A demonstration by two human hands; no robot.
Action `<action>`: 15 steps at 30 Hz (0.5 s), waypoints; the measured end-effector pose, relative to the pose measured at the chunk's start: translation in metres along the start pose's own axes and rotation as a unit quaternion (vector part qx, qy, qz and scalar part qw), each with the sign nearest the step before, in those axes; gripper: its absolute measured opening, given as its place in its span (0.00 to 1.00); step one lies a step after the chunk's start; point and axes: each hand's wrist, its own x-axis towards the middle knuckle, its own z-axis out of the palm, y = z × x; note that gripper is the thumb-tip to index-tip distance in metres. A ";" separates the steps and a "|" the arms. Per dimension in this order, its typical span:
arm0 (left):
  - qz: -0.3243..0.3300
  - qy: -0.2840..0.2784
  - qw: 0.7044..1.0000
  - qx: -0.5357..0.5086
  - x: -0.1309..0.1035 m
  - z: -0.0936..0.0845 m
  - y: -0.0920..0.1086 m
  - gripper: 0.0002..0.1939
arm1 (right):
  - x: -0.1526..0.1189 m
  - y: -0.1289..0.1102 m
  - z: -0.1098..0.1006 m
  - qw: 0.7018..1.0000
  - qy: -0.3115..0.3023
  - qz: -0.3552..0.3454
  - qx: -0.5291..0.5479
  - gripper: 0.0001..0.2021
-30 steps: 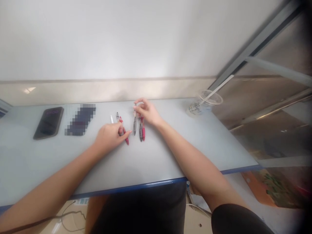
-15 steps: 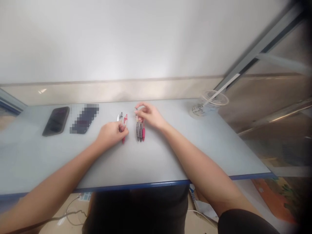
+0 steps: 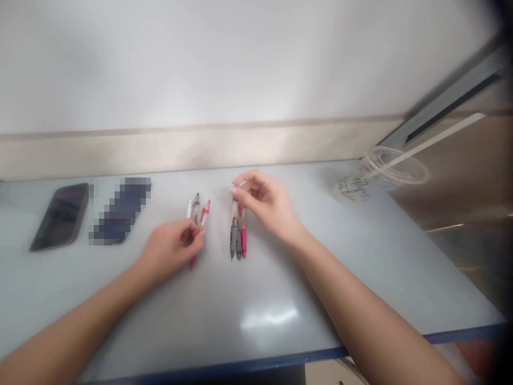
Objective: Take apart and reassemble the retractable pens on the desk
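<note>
A pale wall [image 3: 240,64], with a cream band [image 3: 300,139] along its foot, fills twelve o'clock; below it the grey tabletop [image 3: 176,331] runs to a blue front edge [image 3: 288,359] at six; taking the pens as the dial's centre, the left forearm [image 3: 80,315] comes in from eight, the right forearm [image 3: 360,299] from four; a clear lidded cup [image 3: 352,190] with a white straw [image 3: 436,141] sits towards three, likely set there to be out of reach of the elbows; a dark phone [image 3: 60,216] lies at nine, with a dark slab [image 3: 124,211], masked by blocks, just beside it.

The left hand [image 3: 170,243] pinches a slanting red pen [image 3: 206,209] between thumb and forefinger, its other fingers curled under; a black-clipped pen [image 3: 196,203] and a white pen [image 3: 189,208] lie just beyond; the right hand [image 3: 268,203] pinches the top end of the outer grey pen [image 3: 233,240], perhaps so its barrel can lie close along the inner grey pen [image 3: 239,243] and the pink-gripped pen [image 3: 244,246]; a narrow gap parts the two groups; there seems ample room towards six, less towards twelve, where the wall stands near.
</note>
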 end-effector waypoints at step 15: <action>0.060 0.015 0.997 0.054 0.000 -0.001 -0.002 0.13 | -0.007 0.014 0.012 0.968 0.001 -0.072 -0.240 0.07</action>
